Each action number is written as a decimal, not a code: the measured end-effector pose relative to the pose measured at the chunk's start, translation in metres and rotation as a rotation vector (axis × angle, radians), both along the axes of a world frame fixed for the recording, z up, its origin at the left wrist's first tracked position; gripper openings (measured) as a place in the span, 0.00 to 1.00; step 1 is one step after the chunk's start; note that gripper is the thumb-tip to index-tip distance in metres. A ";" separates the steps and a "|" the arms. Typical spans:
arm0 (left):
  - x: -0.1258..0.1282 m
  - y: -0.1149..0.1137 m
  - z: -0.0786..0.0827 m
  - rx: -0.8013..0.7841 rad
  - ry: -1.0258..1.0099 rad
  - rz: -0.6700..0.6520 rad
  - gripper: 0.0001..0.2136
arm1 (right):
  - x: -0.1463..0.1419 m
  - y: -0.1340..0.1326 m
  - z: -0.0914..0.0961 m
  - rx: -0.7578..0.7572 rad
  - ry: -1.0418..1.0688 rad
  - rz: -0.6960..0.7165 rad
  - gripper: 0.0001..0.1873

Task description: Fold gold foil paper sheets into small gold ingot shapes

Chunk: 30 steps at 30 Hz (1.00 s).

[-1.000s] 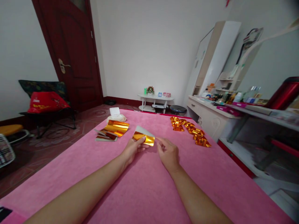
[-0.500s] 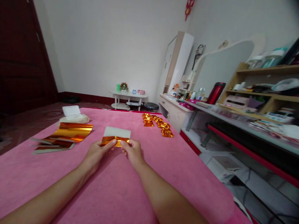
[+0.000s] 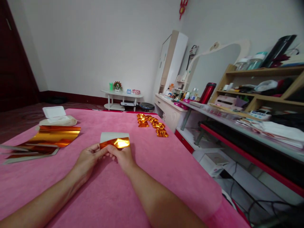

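A sheet of gold foil paper [image 3: 115,141], white on its back, is partly folded over and held above the pink cloth [image 3: 147,177]. My left hand [image 3: 87,157] pinches its lower left edge. My right hand [image 3: 121,155] pinches the lower edge just beside it, fingers closed on the fold. A stack of flat gold foil sheets [image 3: 48,139] lies to the left. A row of folded gold pieces [image 3: 152,124] lies at the far right of the cloth.
A pack of wet wipes [image 3: 57,116] with its lid up sits behind the flat sheets. The cloth's right edge drops off beside a desk and shelves [image 3: 249,104] crowded with items. A small white table [image 3: 121,98] stands by the far wall.
The view has swung right, away from the door. My right hand came in to the sheet's lower edge and both hands drew close together, folding the gold side up.
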State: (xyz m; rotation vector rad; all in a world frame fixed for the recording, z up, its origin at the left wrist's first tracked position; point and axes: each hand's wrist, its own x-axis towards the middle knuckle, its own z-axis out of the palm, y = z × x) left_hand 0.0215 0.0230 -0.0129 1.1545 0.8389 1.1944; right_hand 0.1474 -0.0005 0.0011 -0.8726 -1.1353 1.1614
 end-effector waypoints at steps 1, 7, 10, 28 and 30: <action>0.000 -0.001 0.001 0.006 0.001 0.006 0.13 | 0.002 0.001 -0.001 0.002 0.005 -0.005 0.17; 0.002 -0.003 0.012 0.032 0.005 0.130 0.12 | 0.020 0.010 -0.001 0.034 0.127 -0.183 0.15; 0.004 -0.004 0.014 0.052 0.005 0.113 0.12 | 0.022 0.014 -0.005 0.044 0.186 -0.240 0.17; -0.005 0.002 0.006 -0.027 -0.036 0.076 0.16 | 0.029 0.016 -0.009 0.022 -0.059 -0.197 0.17; -0.006 0.004 0.004 -0.028 -0.069 0.067 0.18 | 0.031 0.016 -0.010 0.013 -0.061 -0.200 0.17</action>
